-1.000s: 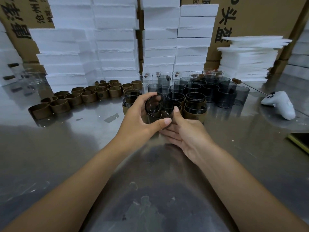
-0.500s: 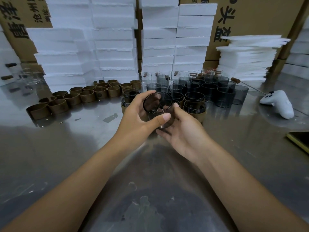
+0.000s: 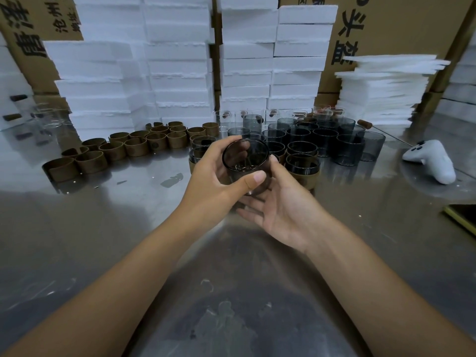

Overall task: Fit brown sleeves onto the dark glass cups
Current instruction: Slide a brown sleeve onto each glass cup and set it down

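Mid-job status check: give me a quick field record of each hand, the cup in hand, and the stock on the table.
left hand: grips the held cup, thumb over its near rim
right hand: fingers fairly straight under the cup, thumb at its right side
held cup: dark glass, mouth tilted toward the camera, above the table; whether a sleeve is on it cannot be told
empty sleeves: brown, rows at left
sleeved cups: a few behind the hands
bare cups: dark cluster behind, right
other: white controller at right
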The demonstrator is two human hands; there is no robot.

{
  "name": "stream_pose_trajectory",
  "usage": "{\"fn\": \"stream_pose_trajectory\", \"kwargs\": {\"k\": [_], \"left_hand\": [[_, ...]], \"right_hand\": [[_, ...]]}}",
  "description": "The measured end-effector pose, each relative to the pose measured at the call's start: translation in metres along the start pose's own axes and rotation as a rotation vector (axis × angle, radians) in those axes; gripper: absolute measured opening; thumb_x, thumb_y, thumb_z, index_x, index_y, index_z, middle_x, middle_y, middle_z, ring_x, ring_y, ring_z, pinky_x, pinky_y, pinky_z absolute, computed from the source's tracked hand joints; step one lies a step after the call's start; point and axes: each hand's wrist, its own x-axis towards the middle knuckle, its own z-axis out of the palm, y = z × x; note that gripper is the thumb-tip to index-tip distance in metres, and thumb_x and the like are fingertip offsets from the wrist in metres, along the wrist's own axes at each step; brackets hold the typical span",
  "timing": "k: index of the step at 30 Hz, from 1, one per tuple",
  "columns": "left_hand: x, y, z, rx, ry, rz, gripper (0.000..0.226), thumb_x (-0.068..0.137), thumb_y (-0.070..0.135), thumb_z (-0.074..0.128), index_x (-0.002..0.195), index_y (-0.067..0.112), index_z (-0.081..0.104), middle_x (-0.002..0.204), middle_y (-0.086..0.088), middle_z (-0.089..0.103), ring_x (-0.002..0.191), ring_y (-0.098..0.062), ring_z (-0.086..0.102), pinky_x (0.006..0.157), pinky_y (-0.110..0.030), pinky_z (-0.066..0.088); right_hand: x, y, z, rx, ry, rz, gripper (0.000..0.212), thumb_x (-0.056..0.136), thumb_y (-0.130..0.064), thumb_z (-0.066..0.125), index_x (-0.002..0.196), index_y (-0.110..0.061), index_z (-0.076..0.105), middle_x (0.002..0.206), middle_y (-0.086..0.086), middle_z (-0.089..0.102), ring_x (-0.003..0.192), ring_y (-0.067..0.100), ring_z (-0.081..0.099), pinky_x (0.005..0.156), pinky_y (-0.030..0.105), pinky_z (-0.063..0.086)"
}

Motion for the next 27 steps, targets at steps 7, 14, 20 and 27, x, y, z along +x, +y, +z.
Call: {"fn": "stream_pose_trajectory", "kwargs": {"k": [7, 14, 20, 27], "left_hand": [[-0.001, -0.004, 0.002, 0.074, 0.004, 0.010, 0.064, 0.064, 0.030, 0.074, 0.123, 0.023, 0.050, 0.118, 0.011, 0.061, 0.111, 0.000, 0.059, 0.094, -0.017, 0.047], [-0.002, -0.007, 0.002, 0.125, -0.001, -0.011, 0.063, 0.063, 0.034, 0.075, 0.121, 0.027, 0.051, 0.118, 0.012, 0.062, 0.112, -0.002, 0.059, 0.097, -0.024, 0.048], [-0.001, -0.004, 0.000, -0.001, 0.053, -0.113, 0.058, 0.062, 0.037, 0.080, 0.115, 0.027, 0.059, 0.100, 0.015, 0.070, 0.093, 0.001, 0.066, 0.071, -0.011, 0.050], [0.005, -0.002, 0.000, -0.236, 0.103, -0.310, 0.052, 0.070, 0.041, 0.071, 0.113, 0.015, 0.067, 0.100, -0.006, 0.073, 0.094, -0.021, 0.068, 0.071, -0.030, 0.053]], "right_hand": [[0.002, 0.001, -0.003, -0.014, 0.085, 0.034, 0.052, 0.094, -0.053, 0.044, 0.117, -0.009, 0.062, 0.105, 0.009, 0.073, 0.069, 0.012, 0.072, 0.074, 0.027, 0.050], [0.003, 0.000, -0.007, -0.053, 0.127, 0.021, 0.041, 0.095, -0.049, 0.046, 0.095, -0.013, 0.066, 0.081, 0.003, 0.075, 0.078, 0.012, 0.067, 0.070, 0.024, 0.048], [0.003, 0.002, -0.003, -0.207, 0.167, -0.109, 0.037, 0.097, -0.049, 0.045, 0.101, -0.020, 0.068, 0.082, -0.002, 0.075, 0.080, 0.013, 0.071, 0.081, 0.030, 0.051], [-0.004, 0.005, 0.010, -0.489, 0.141, -0.452, 0.060, 0.076, -0.067, 0.047, 0.117, -0.027, 0.065, 0.109, -0.007, 0.071, 0.103, 0.003, 0.065, 0.092, 0.027, 0.051]]}}
